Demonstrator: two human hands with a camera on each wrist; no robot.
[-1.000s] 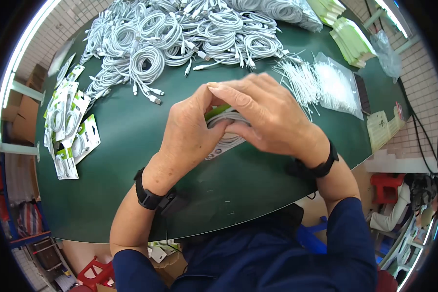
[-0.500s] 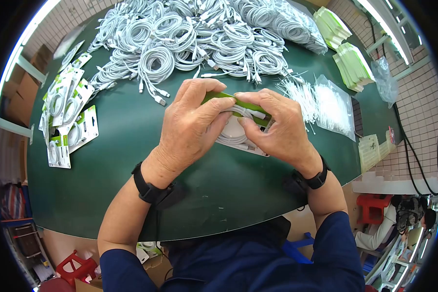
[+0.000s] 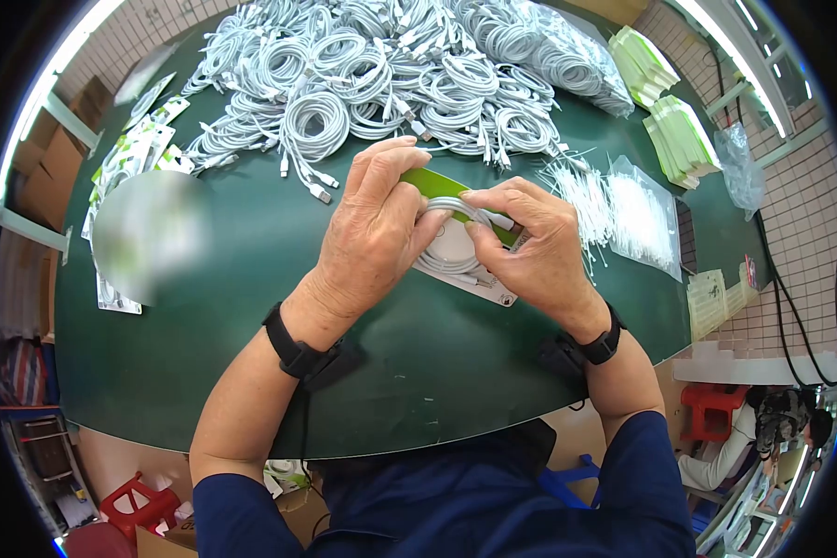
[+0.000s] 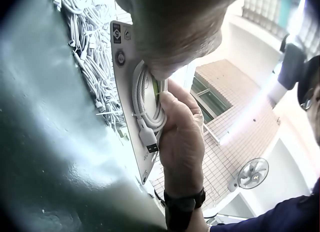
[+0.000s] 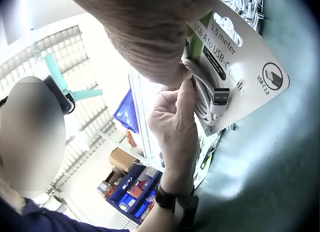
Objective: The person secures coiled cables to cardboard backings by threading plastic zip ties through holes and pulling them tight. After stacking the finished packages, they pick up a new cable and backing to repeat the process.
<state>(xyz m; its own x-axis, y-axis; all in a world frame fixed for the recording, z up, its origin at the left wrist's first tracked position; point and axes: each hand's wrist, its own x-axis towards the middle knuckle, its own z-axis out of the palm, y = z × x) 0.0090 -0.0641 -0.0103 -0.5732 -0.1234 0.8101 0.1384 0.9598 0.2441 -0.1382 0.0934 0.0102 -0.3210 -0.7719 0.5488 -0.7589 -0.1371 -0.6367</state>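
A coiled white cable (image 3: 441, 264) lies against a green-and-white card (image 3: 435, 189), held up between both hands over the table. The left hand (image 3: 367, 232) grips the card and coil from the left, thumb on the coil. From the right, the right hand (image 3: 539, 244) pinches the coil and card near a cable end. In the left wrist view a USB plug (image 4: 149, 137) hangs from the coil (image 4: 142, 99) by the card (image 4: 122, 72). The right wrist view shows printing on the card (image 5: 250, 67) and the metal plug (image 5: 220, 97).
A large heap of coiled cables (image 3: 316, 126) covers the table's far side. White ties (image 3: 581, 209) and a bag of them (image 3: 642, 219) lie at the right, green-white card stacks (image 3: 679, 139) beyond. Carded cables (image 3: 119, 296) lie at the left, partly blurred.
The hands have moved apart along the card, uncovering more of the coil and the card's green part. The right hand has shifted from above the left hand to the card's right side.
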